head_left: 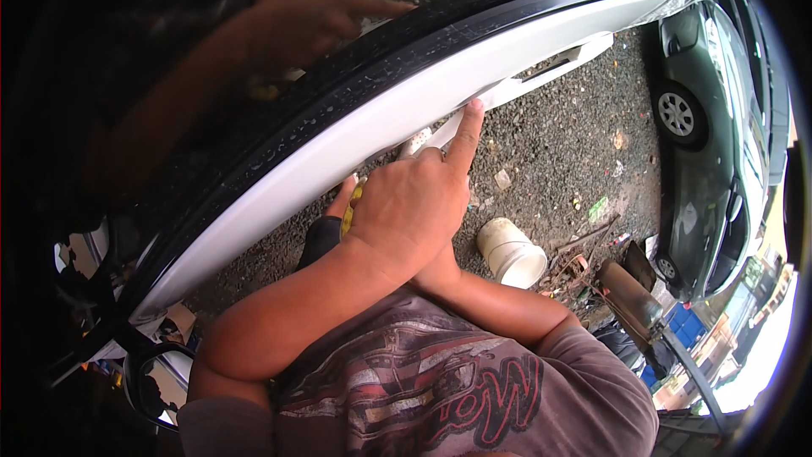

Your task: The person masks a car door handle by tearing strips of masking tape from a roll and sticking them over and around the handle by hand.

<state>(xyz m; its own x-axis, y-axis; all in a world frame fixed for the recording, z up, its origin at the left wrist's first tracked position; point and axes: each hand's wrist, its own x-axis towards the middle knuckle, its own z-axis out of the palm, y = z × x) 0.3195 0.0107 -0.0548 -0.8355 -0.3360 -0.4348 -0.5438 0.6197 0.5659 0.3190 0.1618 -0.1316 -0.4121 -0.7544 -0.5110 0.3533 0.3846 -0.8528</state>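
Observation:
My left hand [410,203] is palm down with its index finger stretched out, the fingertip at the lower edge of a white car panel [372,106] near the handle [554,68]. The other fingers look folded, and nothing shows in them. My right forearm [499,300] crosses beneath, and my right hand is mostly hidden under the left one. A yellow object [352,208] shows beside the left hand; what holds it is hidden. Just past the knuckles a whitish speckled item [414,143] shows partly.
Dark glossy glass [169,118] above the panel reflects a hand and a bucket. On the gravel [558,144] stands a white bucket [512,254], tilted in view, near debris and a rusty cylinder [630,292]. A dark green car [706,178] is at the right.

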